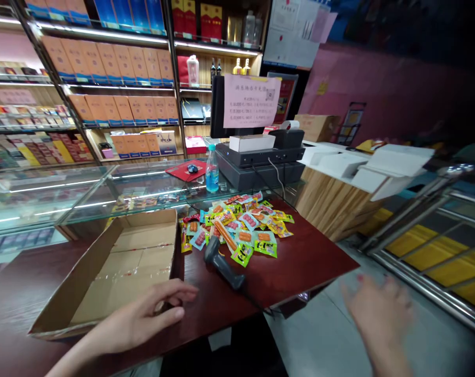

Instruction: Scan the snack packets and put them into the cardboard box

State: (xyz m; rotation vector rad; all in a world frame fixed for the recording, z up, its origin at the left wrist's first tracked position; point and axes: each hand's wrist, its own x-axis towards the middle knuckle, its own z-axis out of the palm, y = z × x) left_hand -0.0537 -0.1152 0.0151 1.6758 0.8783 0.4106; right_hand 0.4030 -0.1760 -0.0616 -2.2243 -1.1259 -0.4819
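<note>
My left hand [153, 309] is over the near right corner of an open, shallow cardboard box [45, 303], with its thumb and fingers apart. Whether it touches the box's rim I cannot tell. My right hand [381, 309], blurred by motion, hangs over the floor beyond the table's right edge, its fingers spread and nothing in them. A dark barcode scanner [224, 264] lies on the red-brown table between the two hands. Just behind it is a loose pile of small, bright snack packets [245, 222], several with sausages showing through the wrapping.
A blue-capped bottle [212, 173] stands on the glass counter [159, 178], beside a mouse [192, 168] on a red mat. A monitor [217, 104] and cash drawer [257, 170] are at the back. Metal railings [426, 262] run along the right; stocked shelves [120, 84] fill the back wall.
</note>
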